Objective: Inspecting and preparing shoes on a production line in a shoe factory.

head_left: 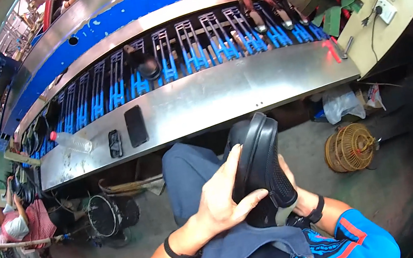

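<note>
I hold a black shoe over my lap, sole edge turned up and toe pointing away from me. My left hand lies flat against its left side, thumb wrapped under the heel end. My right hand is mostly hidden behind the shoe and grips it from the right; only the fingers and wrist with a black band show. A grey cloth lies over my lap just below the shoe.
A steel bench runs in front of me with a black phone, a small black device and a plastic bottle. Behind it, a conveyor of blue racks carries shoes. A wicker cage and a fan stand on the floor. Another person sits at far left.
</note>
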`<control>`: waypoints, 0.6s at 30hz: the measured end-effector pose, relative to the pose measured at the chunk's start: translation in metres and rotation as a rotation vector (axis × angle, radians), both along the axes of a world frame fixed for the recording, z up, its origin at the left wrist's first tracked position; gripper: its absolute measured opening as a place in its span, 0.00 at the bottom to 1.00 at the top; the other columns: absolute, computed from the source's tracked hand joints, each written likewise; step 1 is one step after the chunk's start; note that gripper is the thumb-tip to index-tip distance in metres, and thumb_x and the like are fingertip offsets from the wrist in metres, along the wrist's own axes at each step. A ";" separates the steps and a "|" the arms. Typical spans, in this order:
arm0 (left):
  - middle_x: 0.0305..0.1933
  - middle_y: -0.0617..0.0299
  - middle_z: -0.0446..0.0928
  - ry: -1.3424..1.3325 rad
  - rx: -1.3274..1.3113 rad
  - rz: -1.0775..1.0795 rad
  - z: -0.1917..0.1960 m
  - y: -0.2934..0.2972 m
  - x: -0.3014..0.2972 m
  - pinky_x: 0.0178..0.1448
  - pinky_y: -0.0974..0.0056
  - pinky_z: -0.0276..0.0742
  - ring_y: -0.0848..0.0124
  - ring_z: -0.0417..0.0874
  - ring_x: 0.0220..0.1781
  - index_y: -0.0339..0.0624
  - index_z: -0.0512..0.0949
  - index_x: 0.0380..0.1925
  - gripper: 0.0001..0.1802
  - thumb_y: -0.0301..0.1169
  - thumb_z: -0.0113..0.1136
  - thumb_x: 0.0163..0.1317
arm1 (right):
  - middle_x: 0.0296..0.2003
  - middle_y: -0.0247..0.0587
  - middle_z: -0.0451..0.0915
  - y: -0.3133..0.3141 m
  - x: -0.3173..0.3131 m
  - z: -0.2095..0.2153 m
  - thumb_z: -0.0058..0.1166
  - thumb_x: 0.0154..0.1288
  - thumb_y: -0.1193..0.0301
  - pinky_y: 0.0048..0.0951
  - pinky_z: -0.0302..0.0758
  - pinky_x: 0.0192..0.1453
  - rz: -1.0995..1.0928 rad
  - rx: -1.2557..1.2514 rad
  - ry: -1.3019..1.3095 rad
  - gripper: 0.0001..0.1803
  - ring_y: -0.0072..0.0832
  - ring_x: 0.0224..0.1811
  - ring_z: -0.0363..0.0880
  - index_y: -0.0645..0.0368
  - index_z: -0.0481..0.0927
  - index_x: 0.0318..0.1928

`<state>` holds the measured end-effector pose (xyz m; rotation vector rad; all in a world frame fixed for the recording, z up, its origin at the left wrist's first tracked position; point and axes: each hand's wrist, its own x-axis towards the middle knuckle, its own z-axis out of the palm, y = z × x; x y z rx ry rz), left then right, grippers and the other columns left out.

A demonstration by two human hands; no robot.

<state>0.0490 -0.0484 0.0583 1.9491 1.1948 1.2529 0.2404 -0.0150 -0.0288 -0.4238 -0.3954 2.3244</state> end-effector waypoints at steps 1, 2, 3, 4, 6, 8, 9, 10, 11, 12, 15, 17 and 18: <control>0.60 0.35 0.75 0.050 0.029 -0.012 0.001 0.005 -0.004 0.61 0.57 0.78 0.45 0.81 0.59 0.28 0.57 0.72 0.52 0.34 0.77 0.52 | 0.69 0.48 0.68 0.000 -0.003 0.002 0.35 0.78 0.43 0.41 0.69 0.74 -0.039 0.066 -0.045 0.38 0.38 0.69 0.71 0.57 0.60 0.75; 0.57 0.35 0.78 0.121 0.024 -0.025 0.003 0.010 -0.009 0.58 0.57 0.80 0.45 0.83 0.56 0.29 0.58 0.72 0.52 0.34 0.78 0.51 | 0.70 0.48 0.68 0.000 -0.005 0.003 0.35 0.78 0.43 0.40 0.68 0.74 -0.046 0.056 -0.027 0.38 0.37 0.70 0.70 0.57 0.60 0.75; 0.52 0.37 0.80 0.139 0.028 -0.038 0.005 0.014 -0.014 0.49 0.58 0.83 0.46 0.86 0.47 0.30 0.59 0.72 0.52 0.34 0.77 0.51 | 0.70 0.47 0.67 -0.002 -0.006 0.003 0.35 0.78 0.44 0.39 0.68 0.74 -0.031 0.035 0.045 0.37 0.36 0.70 0.70 0.57 0.60 0.75; 0.51 0.37 0.80 0.134 0.018 -0.081 0.008 0.018 -0.020 0.47 0.57 0.83 0.46 0.86 0.44 0.30 0.59 0.72 0.50 0.32 0.76 0.53 | 0.67 0.48 0.70 -0.003 -0.008 0.002 0.34 0.78 0.42 0.42 0.73 0.70 0.027 -0.132 0.131 0.38 0.39 0.65 0.74 0.57 0.61 0.74; 0.46 0.36 0.81 0.133 -0.003 -0.152 0.014 0.022 -0.027 0.43 0.56 0.82 0.46 0.86 0.38 0.30 0.59 0.72 0.44 0.27 0.70 0.58 | 0.57 0.51 0.77 -0.005 -0.010 0.000 0.32 0.75 0.38 0.50 0.81 0.51 0.057 -0.176 0.098 0.40 0.48 0.49 0.82 0.57 0.67 0.69; 0.52 0.35 0.79 0.126 -0.048 -0.181 0.018 0.021 -0.030 0.48 0.58 0.81 0.47 0.86 0.43 0.28 0.57 0.72 0.41 0.25 0.64 0.61 | 0.46 0.55 0.83 -0.007 -0.011 -0.004 0.29 0.72 0.33 0.54 0.86 0.37 0.121 -0.183 0.058 0.43 0.55 0.33 0.85 0.57 0.73 0.64; 0.55 0.36 0.79 0.145 -0.150 -0.207 0.019 0.019 -0.029 0.52 0.59 0.81 0.47 0.86 0.48 0.26 0.57 0.72 0.41 0.25 0.63 0.61 | 0.46 0.55 0.83 -0.008 -0.012 -0.005 0.29 0.72 0.33 0.54 0.86 0.37 0.111 -0.207 0.051 0.43 0.55 0.33 0.85 0.57 0.73 0.64; 0.55 0.36 0.79 0.138 -0.159 -0.205 0.019 0.016 -0.029 0.52 0.59 0.81 0.47 0.86 0.48 0.26 0.57 0.72 0.41 0.25 0.63 0.61 | 0.46 0.55 0.83 -0.009 -0.012 -0.005 0.31 0.73 0.35 0.53 0.86 0.40 0.131 -0.175 0.091 0.42 0.53 0.36 0.85 0.57 0.71 0.65; 0.54 0.35 0.79 0.204 -0.190 -0.176 0.018 0.012 -0.027 0.52 0.59 0.81 0.47 0.86 0.48 0.25 0.55 0.73 0.42 0.26 0.63 0.61 | 0.46 0.55 0.83 -0.008 -0.012 -0.005 0.32 0.74 0.36 0.51 0.86 0.43 0.142 -0.139 0.151 0.41 0.51 0.38 0.86 0.58 0.70 0.66; 0.52 0.34 0.79 0.269 -0.177 -0.157 0.017 0.010 -0.026 0.52 0.58 0.81 0.46 0.86 0.47 0.24 0.53 0.73 0.43 0.27 0.63 0.61 | 0.50 0.53 0.82 -0.008 -0.012 -0.003 0.33 0.75 0.39 0.50 0.86 0.45 0.136 -0.176 0.171 0.39 0.48 0.42 0.86 0.57 0.68 0.68; 0.62 0.29 0.71 0.283 -0.098 -0.112 0.014 0.002 -0.023 0.58 0.56 0.80 0.44 0.82 0.57 0.23 0.50 0.73 0.47 0.29 0.65 0.61 | 0.61 0.49 0.75 -0.002 -0.016 0.007 0.34 0.77 0.41 0.44 0.80 0.59 -0.022 0.005 -0.017 0.37 0.42 0.56 0.80 0.56 0.65 0.71; 0.66 0.27 0.68 0.266 -0.003 -0.091 0.013 0.002 -0.020 0.62 0.54 0.79 0.42 0.78 0.63 0.22 0.47 0.73 0.51 0.32 0.68 0.60 | 0.69 0.46 0.68 0.006 -0.023 0.016 0.32 0.78 0.42 0.39 0.68 0.74 -0.034 0.161 -0.222 0.38 0.37 0.69 0.70 0.57 0.61 0.74; 0.68 0.27 0.65 0.151 -0.049 -0.042 0.014 0.002 -0.019 0.65 0.54 0.76 0.42 0.75 0.66 0.24 0.44 0.74 0.55 0.34 0.70 0.58 | 0.69 0.47 0.68 0.010 -0.028 0.021 0.30 0.78 0.42 0.41 0.67 0.75 -0.006 0.156 -0.122 0.39 0.38 0.69 0.70 0.58 0.60 0.74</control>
